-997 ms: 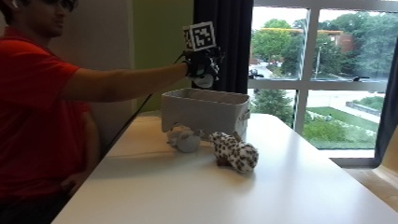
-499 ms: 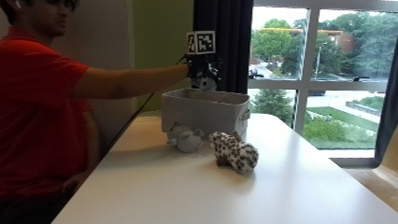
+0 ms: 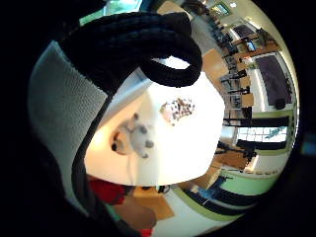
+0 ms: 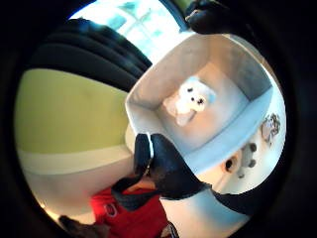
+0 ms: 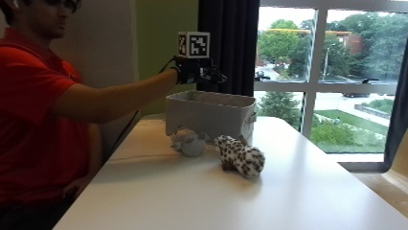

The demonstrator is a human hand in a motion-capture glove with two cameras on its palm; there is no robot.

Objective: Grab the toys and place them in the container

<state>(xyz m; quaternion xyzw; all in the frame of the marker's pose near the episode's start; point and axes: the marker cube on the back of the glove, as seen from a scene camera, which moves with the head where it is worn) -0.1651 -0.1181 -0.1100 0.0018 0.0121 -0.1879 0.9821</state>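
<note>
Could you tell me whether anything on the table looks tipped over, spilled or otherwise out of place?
Nothing stands out. The container stands upright with a white toy lying inside; the grey toy and spotted toy lie on the table before it, waiting to be picked up.

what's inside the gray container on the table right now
One white plush toy lies on the floor of the gray container, seen from the thumb side palm view. In the outside view the container's wall hides its inside.
</note>
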